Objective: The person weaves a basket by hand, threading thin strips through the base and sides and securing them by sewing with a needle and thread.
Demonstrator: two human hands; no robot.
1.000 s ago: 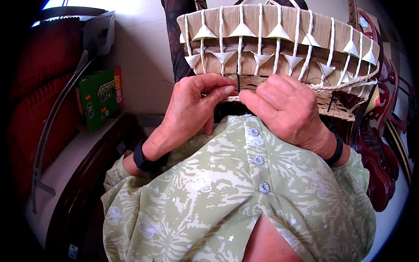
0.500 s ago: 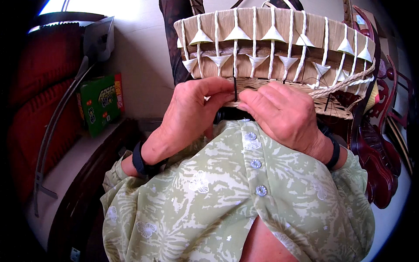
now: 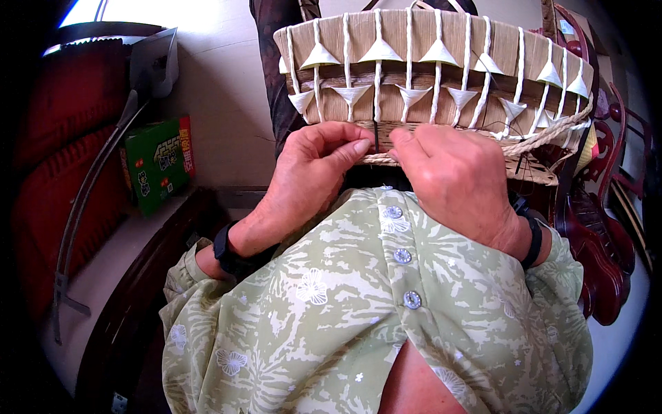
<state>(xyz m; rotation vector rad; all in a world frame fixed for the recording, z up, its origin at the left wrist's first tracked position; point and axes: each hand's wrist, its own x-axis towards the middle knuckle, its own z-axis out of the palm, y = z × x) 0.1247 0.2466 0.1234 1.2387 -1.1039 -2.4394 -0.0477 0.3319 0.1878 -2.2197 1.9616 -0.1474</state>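
A woven straw basket (image 3: pixel 441 38) in pale tan lies across my lap, its side crossed by twisted white cords with small white triangular pieces. Along its near edge runs a cord-like straw rim (image 3: pixel 381 159), with a narrow black strip (image 3: pixel 376 131) standing across it. My left hand (image 3: pixel 314 162) is closed just left of the strip, thumb and forefinger pinched at the edge. Right of the strip, my right hand (image 3: pixel 458 183) is closed too, knuckles up. What either pinch holds is hidden or too small to make out. A loose twisted straw cord (image 3: pixel 548 138) trails over the basket's right end.
Dark red carved wooden furniture (image 3: pixel 607 255) stands close on the right. On the left are a green box (image 3: pixel 155 165), a red slatted piece (image 3: pixel 65 186) and a curved grey stand arm (image 3: pixel 86 193). A dark wooden edge (image 3: pixel 131 303) runs near my left elbow.
My right hand has moved slightly up and right, widening the gap between my hands. My left thumb now lies flatter along the edge. The basket has shifted a little to the right.
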